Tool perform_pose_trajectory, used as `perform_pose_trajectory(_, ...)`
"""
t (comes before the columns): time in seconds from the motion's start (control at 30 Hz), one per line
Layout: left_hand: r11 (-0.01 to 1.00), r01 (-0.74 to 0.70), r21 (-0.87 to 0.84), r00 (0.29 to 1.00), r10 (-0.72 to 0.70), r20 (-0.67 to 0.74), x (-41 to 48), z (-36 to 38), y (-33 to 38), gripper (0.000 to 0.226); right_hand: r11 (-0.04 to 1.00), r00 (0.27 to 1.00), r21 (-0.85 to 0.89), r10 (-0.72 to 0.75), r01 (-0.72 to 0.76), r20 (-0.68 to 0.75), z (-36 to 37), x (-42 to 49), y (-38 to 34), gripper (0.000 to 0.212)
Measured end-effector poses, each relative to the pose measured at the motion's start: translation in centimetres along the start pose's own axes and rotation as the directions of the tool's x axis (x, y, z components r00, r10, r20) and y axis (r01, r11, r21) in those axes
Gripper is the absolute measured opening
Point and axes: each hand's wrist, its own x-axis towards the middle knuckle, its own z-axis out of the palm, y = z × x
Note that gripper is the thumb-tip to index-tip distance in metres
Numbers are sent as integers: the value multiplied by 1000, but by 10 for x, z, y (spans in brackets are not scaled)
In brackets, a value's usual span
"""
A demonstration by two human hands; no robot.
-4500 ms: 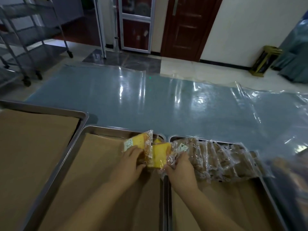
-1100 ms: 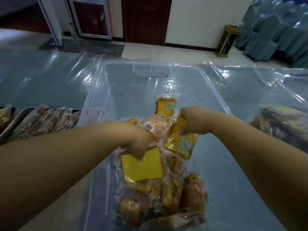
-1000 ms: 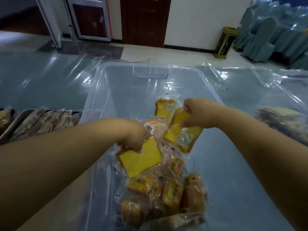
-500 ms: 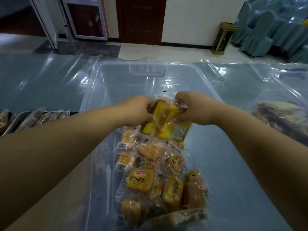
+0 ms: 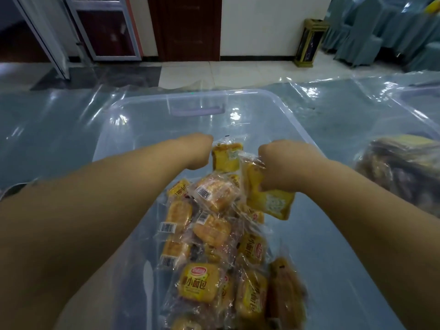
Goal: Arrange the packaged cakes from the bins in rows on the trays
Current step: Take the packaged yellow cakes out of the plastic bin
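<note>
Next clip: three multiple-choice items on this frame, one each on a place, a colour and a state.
1. Where does the pile of packaged cakes lie? A on a metal tray; B in the clear plastic bin; C on a chair.
2. What colour is the cake slice under the right hand? A green; B white; C yellow.
3. What is the right hand doing? A gripping the cake slice; B lying flat; C holding a lid.
B: the bin's walls surround the pile. C: the slice is plainly yellow. A: its fingers curl round the slice's top.
</note>
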Motion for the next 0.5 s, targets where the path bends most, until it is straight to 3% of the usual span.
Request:
perform_pose_trajectory(0.1, 999, 5, -44, 999, -6, -37, 21, 5, 8, 39, 1000, 1000, 2, -3, 3, 1, 1, 2, 2, 40)
perform_pose_trajectory(0.3, 985, -6, -171, 994, -13, -110, 37, 18, 13, 14, 999, 1000, 33, -6, 5, 28, 2, 5, 1, 41)
perform_pose_trajectory(0.5, 957, -61, -285, 978, 0, -208, 29, -1, 15, 14, 998, 999, 54, 28, -30, 39, -1, 3, 0, 41)
